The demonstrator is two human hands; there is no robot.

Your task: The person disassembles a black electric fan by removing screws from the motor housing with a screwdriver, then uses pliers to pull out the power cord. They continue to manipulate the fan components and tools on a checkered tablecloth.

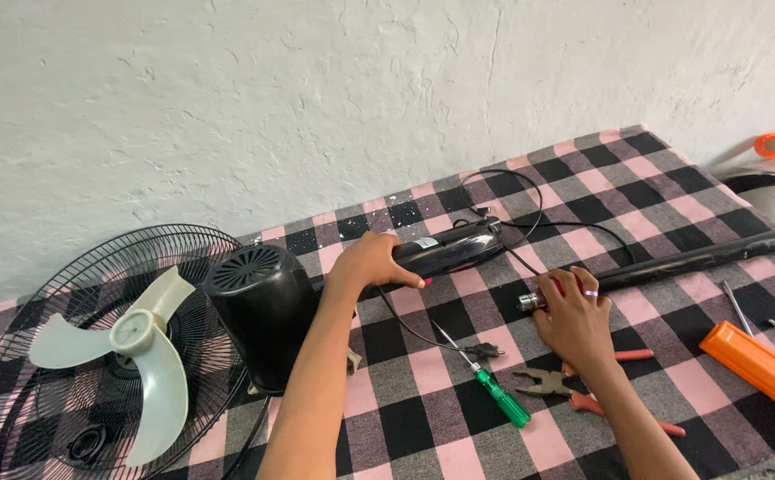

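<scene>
Mid-frame on the checked cloth, the left hand grips the fan's black neck tube, its long axis running right and slightly up; the right hand, just lower right, closes around the black pole's metal end.

A home repair spot is suggested by a checked tablecloth, scattered pliers, and a rough plastered wall.

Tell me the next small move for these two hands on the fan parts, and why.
Probably slide the pole's metal tip toward the open end of the black neck. The left hand grips the neck, the right hand holds the long black pole at its end, and the two ends lie apart, roughly facing.
</scene>
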